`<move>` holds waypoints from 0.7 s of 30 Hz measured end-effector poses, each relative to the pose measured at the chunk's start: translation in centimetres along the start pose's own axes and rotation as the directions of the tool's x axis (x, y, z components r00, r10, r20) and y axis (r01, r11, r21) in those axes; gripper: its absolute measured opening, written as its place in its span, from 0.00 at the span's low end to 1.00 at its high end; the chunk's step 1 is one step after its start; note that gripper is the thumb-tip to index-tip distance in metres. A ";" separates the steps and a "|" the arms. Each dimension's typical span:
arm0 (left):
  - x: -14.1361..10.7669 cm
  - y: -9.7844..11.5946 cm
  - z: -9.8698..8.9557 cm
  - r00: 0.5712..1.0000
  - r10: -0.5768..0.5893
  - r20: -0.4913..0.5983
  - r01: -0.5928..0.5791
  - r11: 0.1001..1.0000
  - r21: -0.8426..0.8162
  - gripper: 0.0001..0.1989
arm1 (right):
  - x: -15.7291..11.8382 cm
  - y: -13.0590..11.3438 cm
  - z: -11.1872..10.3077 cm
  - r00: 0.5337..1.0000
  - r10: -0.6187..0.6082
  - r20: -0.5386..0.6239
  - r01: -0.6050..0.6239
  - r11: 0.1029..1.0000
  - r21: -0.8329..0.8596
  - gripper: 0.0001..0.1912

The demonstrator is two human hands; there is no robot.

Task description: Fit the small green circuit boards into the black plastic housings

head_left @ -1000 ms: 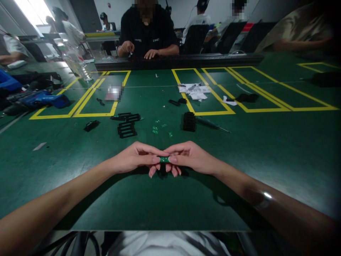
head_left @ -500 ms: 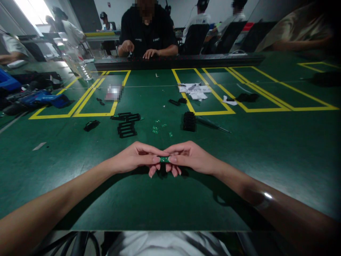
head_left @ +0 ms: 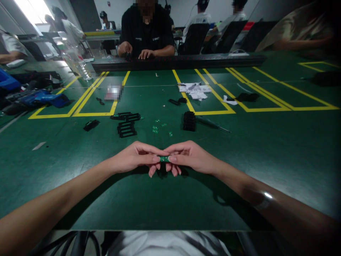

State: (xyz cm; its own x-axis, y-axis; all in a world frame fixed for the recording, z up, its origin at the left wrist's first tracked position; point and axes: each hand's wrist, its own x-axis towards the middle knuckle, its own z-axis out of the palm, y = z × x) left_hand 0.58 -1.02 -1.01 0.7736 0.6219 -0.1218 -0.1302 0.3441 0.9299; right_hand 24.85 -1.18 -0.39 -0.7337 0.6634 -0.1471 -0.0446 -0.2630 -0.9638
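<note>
Between the thumbs and fingers of both my hands is a small green circuit board (head_left: 164, 159), held just above the table near its front. My left hand (head_left: 138, 156) pinches its left end, and my right hand (head_left: 188, 156) pinches the right end. The fingertips hide the board's ends and underside. Beyond my hands lie several loose green circuit boards (head_left: 155, 129). Several black rectangular frames (head_left: 126, 129) are grouped to the left of them. On the right stands a row of black plastic parts (head_left: 189, 121), with a screwdriver (head_left: 213, 123) beside it.
A single black part (head_left: 91, 125) lies at left. Farther back are crumpled white paper (head_left: 195, 90), small black pieces (head_left: 177, 101) and yellow tape rectangles. Blue tools (head_left: 50, 99) and plastic bottles (head_left: 84, 69) occupy the left side. Across a long black bar (head_left: 178, 62) sits another person.
My hands and the circuit board stay in the same place. Across the table, the other person's hands and the black bar have shifted slightly.
</note>
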 end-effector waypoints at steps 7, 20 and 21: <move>0.0 0.0 0.0 1.000 0.009 0.013 -0.009 1.000 0.018 0.14 | 0.0 0.0 0.1 1.000 0.008 -0.010 -0.008 1.000 -0.004 0.20; 0.0 -0.1 -0.1 1.000 -0.006 -0.010 0.006 1.000 0.013 0.16 | 0.0 0.0 0.1 1.000 0.005 -0.017 -0.005 1.000 -0.005 0.20; 0.0 -0.1 -0.1 1.000 -0.007 -0.011 0.007 1.000 0.010 0.16 | 0.0 0.0 0.1 1.000 0.007 -0.016 -0.007 1.000 -0.006 0.20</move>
State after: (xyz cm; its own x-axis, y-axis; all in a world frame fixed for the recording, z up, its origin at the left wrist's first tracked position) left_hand 0.53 -1.00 -1.11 0.7675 0.6273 -0.1318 -0.1188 0.3413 0.9324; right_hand 24.77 -1.24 -0.35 -0.7231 0.6727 -0.1570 -0.0354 -0.2631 -0.9641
